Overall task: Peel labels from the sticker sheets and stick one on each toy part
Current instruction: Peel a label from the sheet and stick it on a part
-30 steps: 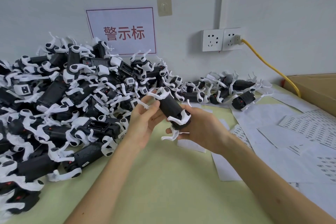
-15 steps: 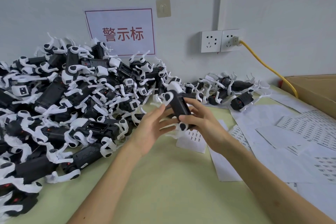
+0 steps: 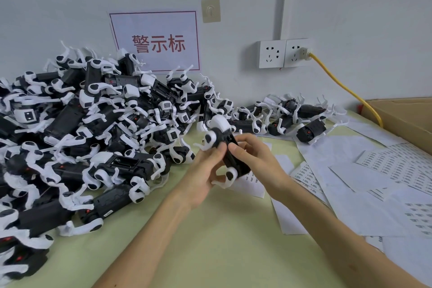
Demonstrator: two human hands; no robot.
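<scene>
A black and white toy part [image 3: 224,145] with white legs is held above the green table [image 3: 222,252], its white head pointing away from me. My left hand [image 3: 205,170] grips it from the left, thumb on its side. My right hand [image 3: 257,159] holds it from the right, thumb pressed on the black body. White sticker sheets [image 3: 374,170] with rows of small labels lie on the right; one small sheet [image 3: 251,184] lies just under the toy.
A big heap of the same toy parts [image 3: 81,138] fills the left side, and a smaller group [image 3: 292,117] lies by the wall. A cardboard box [image 3: 404,112] stands at the right edge, with a yellow cable [image 3: 346,89] running from the wall socket [image 3: 284,52].
Both hands have turned the toy part from lying across to pointing away from me. My right thumb now presses on its black body.
</scene>
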